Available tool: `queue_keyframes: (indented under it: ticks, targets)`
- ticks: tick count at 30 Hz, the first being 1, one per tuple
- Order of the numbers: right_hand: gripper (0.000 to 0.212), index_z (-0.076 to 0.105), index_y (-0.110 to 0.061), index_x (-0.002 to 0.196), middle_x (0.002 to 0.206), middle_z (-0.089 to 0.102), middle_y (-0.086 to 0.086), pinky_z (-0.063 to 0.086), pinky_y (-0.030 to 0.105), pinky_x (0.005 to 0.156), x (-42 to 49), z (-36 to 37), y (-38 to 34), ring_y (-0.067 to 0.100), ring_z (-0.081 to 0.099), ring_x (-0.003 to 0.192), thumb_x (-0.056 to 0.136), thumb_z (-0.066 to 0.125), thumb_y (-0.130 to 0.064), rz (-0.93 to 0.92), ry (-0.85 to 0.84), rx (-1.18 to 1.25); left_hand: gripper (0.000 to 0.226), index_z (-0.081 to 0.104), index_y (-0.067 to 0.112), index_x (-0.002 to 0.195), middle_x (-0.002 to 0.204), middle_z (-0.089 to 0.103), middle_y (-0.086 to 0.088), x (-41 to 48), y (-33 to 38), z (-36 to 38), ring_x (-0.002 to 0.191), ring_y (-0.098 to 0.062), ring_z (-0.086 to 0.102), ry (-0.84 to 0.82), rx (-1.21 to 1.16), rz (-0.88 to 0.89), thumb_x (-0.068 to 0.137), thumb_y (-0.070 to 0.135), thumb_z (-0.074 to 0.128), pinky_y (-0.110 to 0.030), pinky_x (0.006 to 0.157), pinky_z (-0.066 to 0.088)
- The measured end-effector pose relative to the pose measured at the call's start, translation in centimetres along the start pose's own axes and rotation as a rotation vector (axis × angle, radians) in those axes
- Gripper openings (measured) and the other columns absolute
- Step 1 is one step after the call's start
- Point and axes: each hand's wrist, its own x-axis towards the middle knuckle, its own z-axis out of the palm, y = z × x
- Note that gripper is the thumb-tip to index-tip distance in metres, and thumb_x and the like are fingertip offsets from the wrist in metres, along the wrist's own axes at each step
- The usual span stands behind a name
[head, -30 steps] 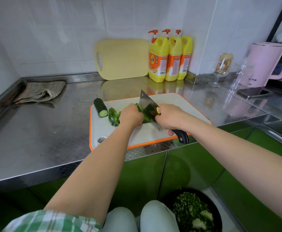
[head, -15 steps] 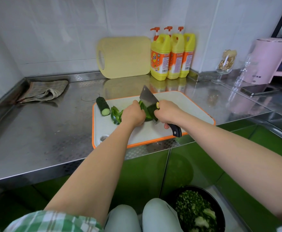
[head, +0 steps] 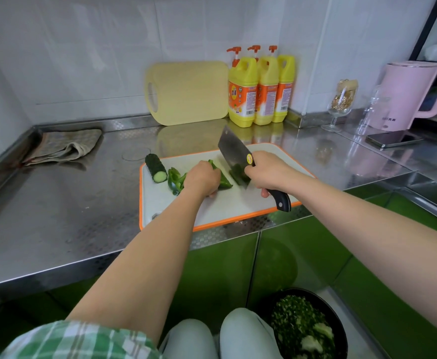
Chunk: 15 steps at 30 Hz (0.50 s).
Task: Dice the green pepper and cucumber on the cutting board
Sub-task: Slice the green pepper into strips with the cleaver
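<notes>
A white cutting board with an orange rim lies on the steel counter. My left hand presses down on a piece of green pepper, fingers curled over it. To its left lie more pepper pieces and a cucumber half with its cut end facing me. My right hand grips the black handle of a cleaver. The blade stands tilted, its edge down on the board just right of the held pepper, with a dark green piece against it.
A yellow board and three yellow detergent bottles stand against the back wall. A folded cloth lies at left. A glass, pink kettle and phone sit at right. A black bowl of chopped greens sits below.
The cleaver has shifted right, away from my left hand, and a pepper piece now lies separate beside the blade. My left hand stays on the pepper.
</notes>
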Motion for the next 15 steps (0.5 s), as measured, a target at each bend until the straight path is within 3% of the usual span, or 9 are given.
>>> queue_keyframes:
  ticks: [5, 10, 15]
  targets:
    - [0.011, 0.04, -0.008, 0.082, 0.068, 0.054, 0.015, 0.041, 0.022, 0.042, -1.1, -0.3, -0.7, 0.024, 0.056, 0.043, 0.092, 0.037, -0.005, -0.015, -0.086, -0.008, 0.021, 0.067, -0.004, 0.077, 0.069, 0.067, -0.018, -0.2, 0.1, -0.2, 0.069, -0.034, 0.065, -0.029, 0.021, 0.0, 0.078, 0.001, 0.047, -0.038, 0.074, 0.057]
    - [0.011, 0.046, -0.002, 0.093, 0.064, 0.053, 0.014, 0.042, 0.021, 0.041, -1.3, 0.6, -0.7, 0.023, 0.055, 0.038, 0.09, 0.036, -0.004, 0.007, -0.124, -0.044, 0.023, 0.068, -0.006, 0.09, 0.07, 0.067, -0.017, 0.1, 0.0, -0.1, 0.066, -0.032, 0.064, -0.043, 0.03, 0.001, 0.077, -0.002, 0.049, -0.039, 0.074, 0.058]
    - [0.017, 0.057, 0.006, 0.096, 0.07, 0.062, 0.02, 0.043, 0.022, 0.044, -0.5, 1.0, -2.3, 0.023, 0.056, 0.041, 0.089, 0.044, -0.002, 0.032, -0.171, -0.22, 0.024, 0.064, -0.007, 0.097, 0.072, 0.066, -0.016, -0.1, 0.1, -0.1, 0.08, -0.035, 0.069, -0.054, 0.016, -0.002, 0.077, -0.003, 0.05, -0.037, 0.07, 0.055]
